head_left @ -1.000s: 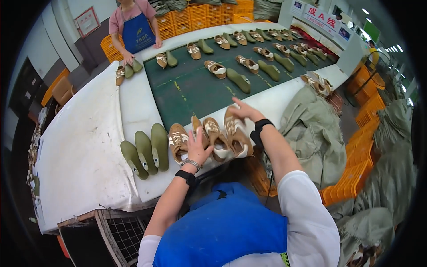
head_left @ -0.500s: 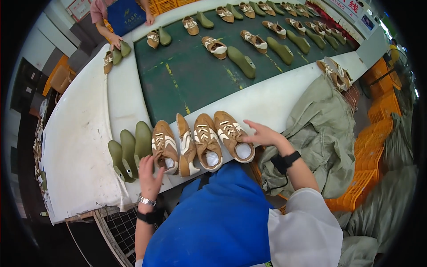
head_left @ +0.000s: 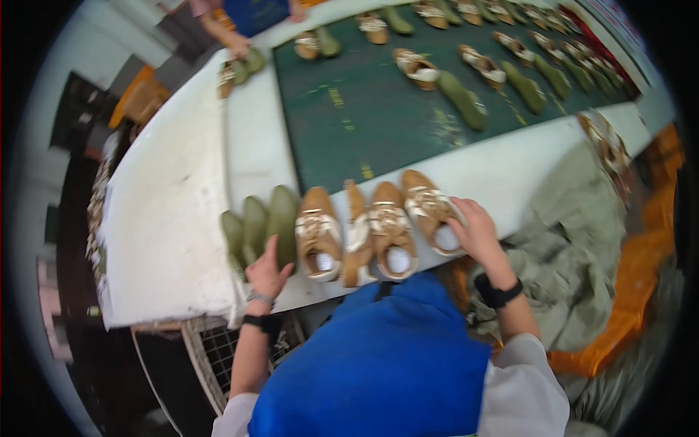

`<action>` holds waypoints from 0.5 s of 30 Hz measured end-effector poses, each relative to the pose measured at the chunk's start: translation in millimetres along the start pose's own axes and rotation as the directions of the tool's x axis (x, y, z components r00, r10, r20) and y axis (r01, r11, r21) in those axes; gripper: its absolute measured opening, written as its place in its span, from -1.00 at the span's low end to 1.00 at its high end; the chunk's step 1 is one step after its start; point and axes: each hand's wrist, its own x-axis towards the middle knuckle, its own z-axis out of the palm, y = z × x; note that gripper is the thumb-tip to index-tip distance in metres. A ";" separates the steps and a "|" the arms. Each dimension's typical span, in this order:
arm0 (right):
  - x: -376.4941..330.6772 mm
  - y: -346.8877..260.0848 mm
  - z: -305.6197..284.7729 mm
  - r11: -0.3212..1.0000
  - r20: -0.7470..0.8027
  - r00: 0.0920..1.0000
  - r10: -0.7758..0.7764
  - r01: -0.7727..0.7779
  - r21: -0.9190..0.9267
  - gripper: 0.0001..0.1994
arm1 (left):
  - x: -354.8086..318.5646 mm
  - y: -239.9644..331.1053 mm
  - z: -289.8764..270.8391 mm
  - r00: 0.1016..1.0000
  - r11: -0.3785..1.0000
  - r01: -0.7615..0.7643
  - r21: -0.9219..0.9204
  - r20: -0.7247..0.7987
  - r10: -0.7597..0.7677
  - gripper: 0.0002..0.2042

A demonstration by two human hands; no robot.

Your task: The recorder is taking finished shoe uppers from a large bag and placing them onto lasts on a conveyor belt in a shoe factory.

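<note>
In the head view, we see the left hand (head_left: 267, 277), fingers spread, by three green lasts (head_left: 254, 220). The right hand (head_left: 477, 229) meets the rightmost brown shoe (head_left: 424, 202) of four on the white table (head_left: 171, 211); blur leaves us unable to tell whether it grips.

Dressed in a bright blue apron (head_left: 371, 364) over a white short-sleeved top (head_left: 526, 386).
Wearing a broad black band (head_left: 499, 293) around the right wrist, and on the left a second black band (head_left: 263, 322) beside a silvery metal bracelet (head_left: 260, 298).
</note>
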 end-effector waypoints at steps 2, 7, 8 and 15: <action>6.2 -39.8 4.3 0.972 0.051 0.998 0.023 -0.035 0.230 -0.67 | 4.3 -4.3 5.2 0.998 0.998 0.061 0.021 -0.018 -0.060 -0.30; 29.8 -147.8 58.6 0.892 0.481 0.842 -0.245 0.002 0.452 -0.65 | 5.7 -27.2 9.5 0.969 0.908 0.204 -0.367 -0.059 -0.241 -0.46; 34.4 -159.7 78.0 0.865 0.501 0.821 -0.275 -0.017 0.502 -0.59 | 12.0 -26.3 2.9 0.947 0.839 0.267 -0.475 -0.030 -0.319 -0.46; 62.2 -223.7 189.6 0.489 0.582 0.803 -0.130 -0.458 0.742 -0.37 | 15.1 0.2 -81.9 0.970 0.740 0.183 -0.647 -0.004 -0.244 -0.45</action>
